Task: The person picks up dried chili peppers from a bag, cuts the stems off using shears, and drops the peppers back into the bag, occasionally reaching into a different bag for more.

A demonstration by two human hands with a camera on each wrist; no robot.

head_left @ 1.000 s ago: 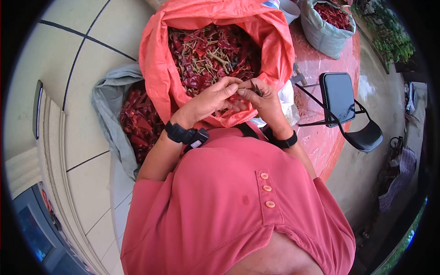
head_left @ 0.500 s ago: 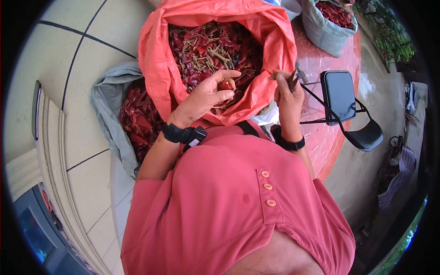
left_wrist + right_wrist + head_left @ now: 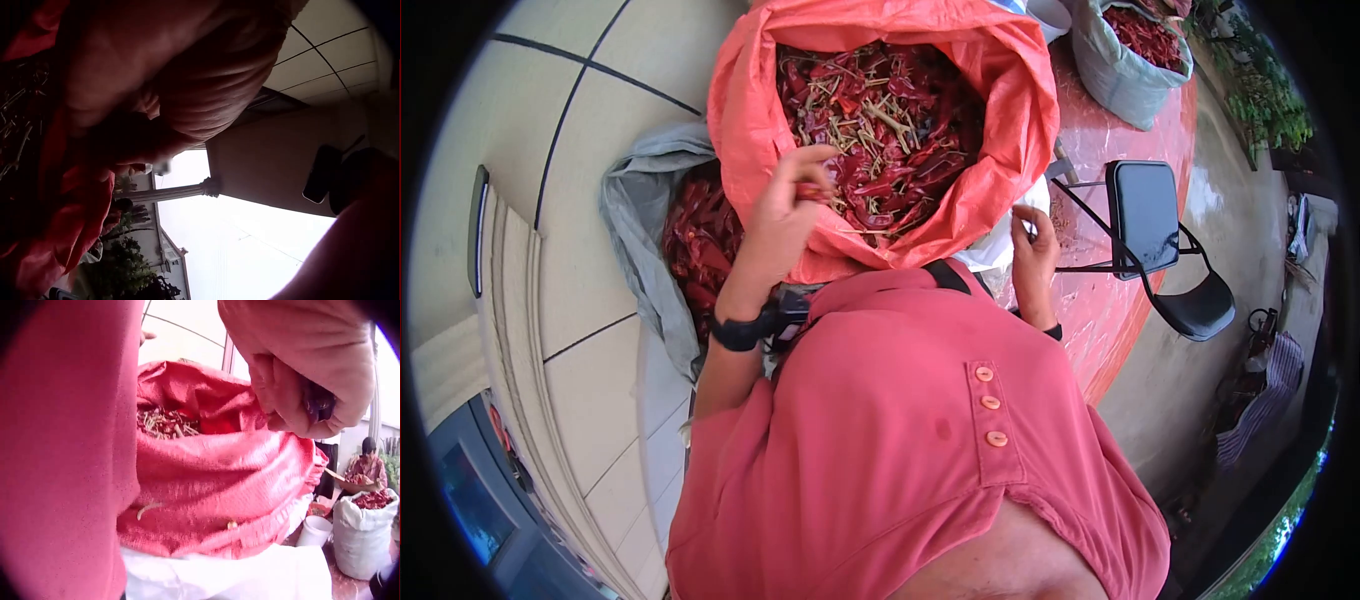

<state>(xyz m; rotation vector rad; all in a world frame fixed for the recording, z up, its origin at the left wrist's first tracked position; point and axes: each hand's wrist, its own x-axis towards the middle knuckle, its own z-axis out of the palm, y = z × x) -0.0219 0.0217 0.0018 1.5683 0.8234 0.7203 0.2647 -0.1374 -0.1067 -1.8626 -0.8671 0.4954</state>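
The orange sack (image 3: 750,110) stands open in front of the person, full of dried chillies (image 3: 880,110) and loose stems. A grey sack (image 3: 635,215) of chillies sits just beside it on the left, another grey one (image 3: 1115,70) stands well apart at top right, and a black chair (image 3: 1145,215) is on the right.

The left hand (image 3: 785,215) is over the orange sack's left rim, fingers curled and pinching one red chilli (image 3: 812,192) at the fingertips. The right hand (image 3: 1032,245) is low at the sack's right edge, fingers curled; the right wrist view shows something dark (image 3: 319,400) tucked in its palm, too blurred to name.

A dried chilli probably handles as very light, brittle and thin-skinned, likely to crack if squeezed. The best hold is a gentle pinch on the body near the stem end, leaving the stiff, woody stem free.
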